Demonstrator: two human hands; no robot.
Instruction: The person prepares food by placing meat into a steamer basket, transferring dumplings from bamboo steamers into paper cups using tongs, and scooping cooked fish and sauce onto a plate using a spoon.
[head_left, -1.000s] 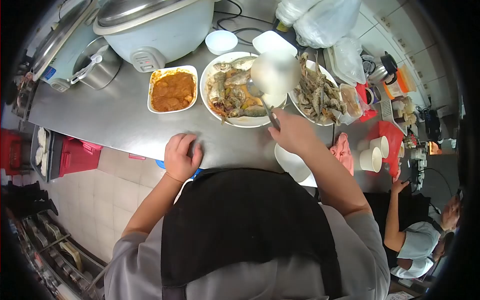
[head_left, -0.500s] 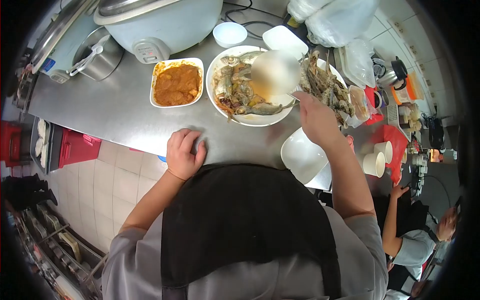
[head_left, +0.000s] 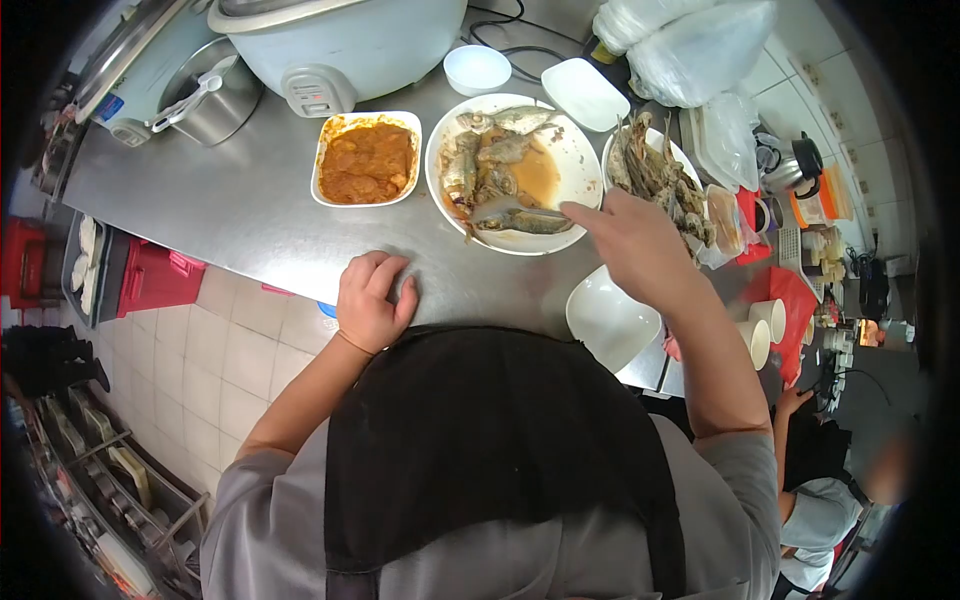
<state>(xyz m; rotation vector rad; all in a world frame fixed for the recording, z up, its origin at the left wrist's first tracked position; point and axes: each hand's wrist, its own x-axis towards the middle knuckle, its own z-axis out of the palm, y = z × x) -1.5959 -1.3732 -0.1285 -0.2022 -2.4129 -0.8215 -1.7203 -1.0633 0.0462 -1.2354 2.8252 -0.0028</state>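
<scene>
My right hand [head_left: 640, 245] grips the handle of a metal spoon [head_left: 528, 212] at the near right rim of a round white plate [head_left: 585, 165]. The spoon's head lies over a whole cooked fish [head_left: 525, 222] near that rim. More fish [head_left: 460, 170] lie along the plate's left and top, beside a pool of orange-brown sauce. My left hand [head_left: 372, 300] rests at the counter's front edge, fingers loosely bent, thumb apart, holding nothing. Below my right wrist stands a white bowl [head_left: 610, 315]. To the left sits a square dish of orange-brown curry [head_left: 366, 162].
A rice cooker [head_left: 350, 50] and a steel pot [head_left: 215, 105] stand at the back left. Beyond the plate are a small bowl [head_left: 477, 70] and a white dish [head_left: 587, 95]. Dried-looking fish [head_left: 655, 175] fill a plate on the right. Paper cups [head_left: 755, 340] and a co-worker [head_left: 825, 510] are farther right.
My right hand has moved slightly left and down, bringing the spoon low over the near fish. A blurred round patch over the plate is gone. My left hand stays at the counter edge.
</scene>
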